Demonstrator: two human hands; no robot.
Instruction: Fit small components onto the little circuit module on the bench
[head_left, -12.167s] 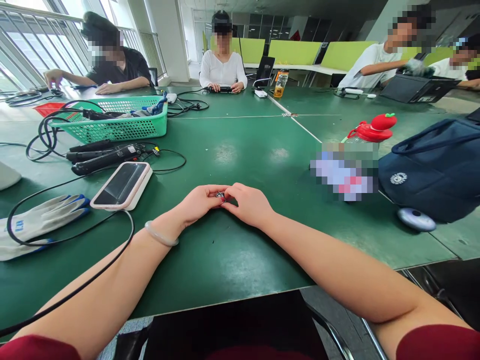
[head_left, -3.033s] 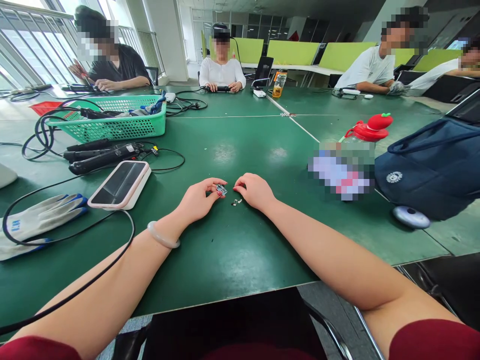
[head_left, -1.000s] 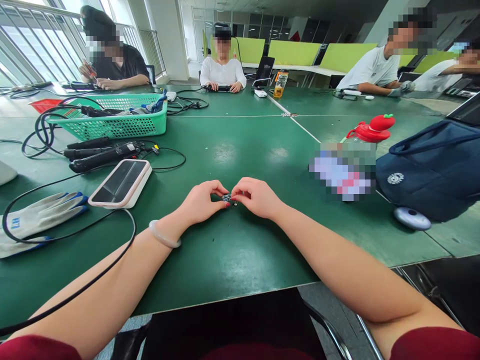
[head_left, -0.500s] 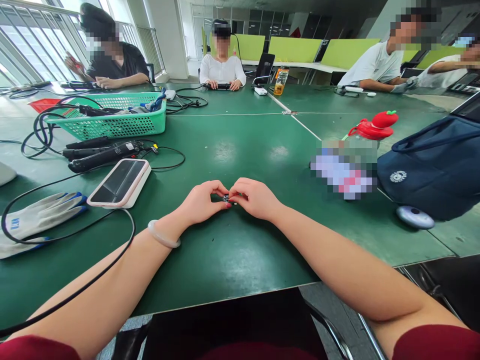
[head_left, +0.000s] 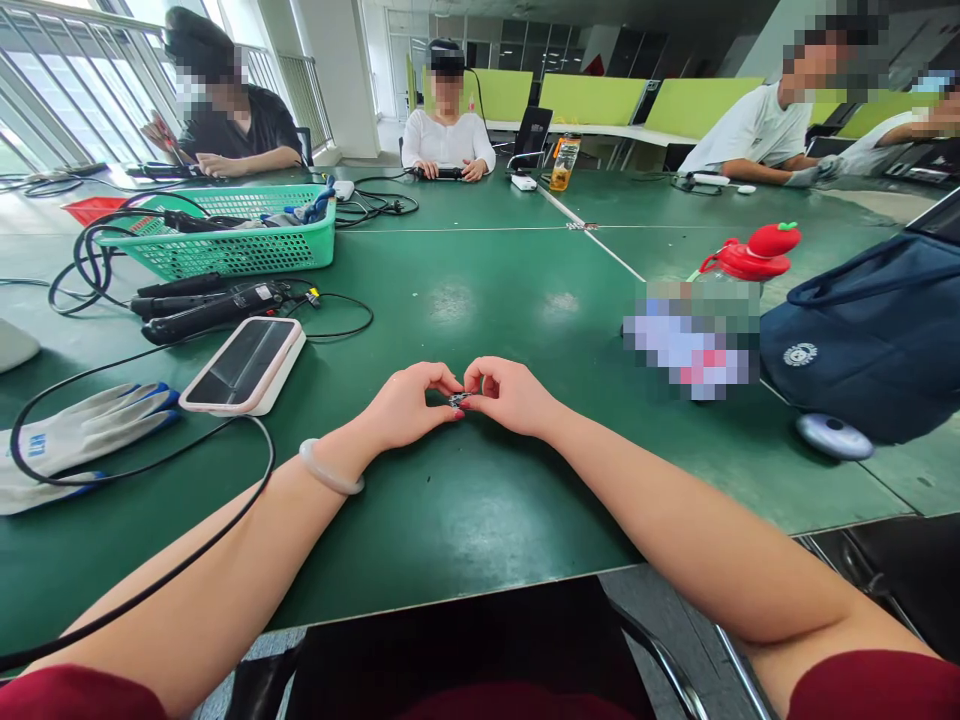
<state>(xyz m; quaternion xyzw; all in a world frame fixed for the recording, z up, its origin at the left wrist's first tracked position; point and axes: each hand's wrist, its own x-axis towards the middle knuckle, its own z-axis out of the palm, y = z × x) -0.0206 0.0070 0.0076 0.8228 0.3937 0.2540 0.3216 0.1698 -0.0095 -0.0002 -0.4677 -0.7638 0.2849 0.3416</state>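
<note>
Since the view of three seconds ago, the gap between the hands closes: the left hand and the right hand now meet at the fingertips over the table. Between them is the small part, dark with pale metallic patches, largely covered by the fingers. The left thumb and forefinger stand narrow, pinching it from the left. The right thumb and forefinger bend into a loop, their tips close together at its right end; whether they grip it cannot be told. The small part lies in front of the wearer, over the near half of the green surface. A pale bracelet encircles the left wrist.

To the left, a phone in a pink-edged case lies screen upward, near a pair of grey-and-blue gloves. A black cable passes over the gloves and crosses the left forearm. Beyond the phone, a black tool lies before a green basket, which holds cables and another glove.

To the right stand a bottle with a red lid and, beside it, a dark blue bag. Across the table sits a person in white, with both hands on a dark object.
</note>
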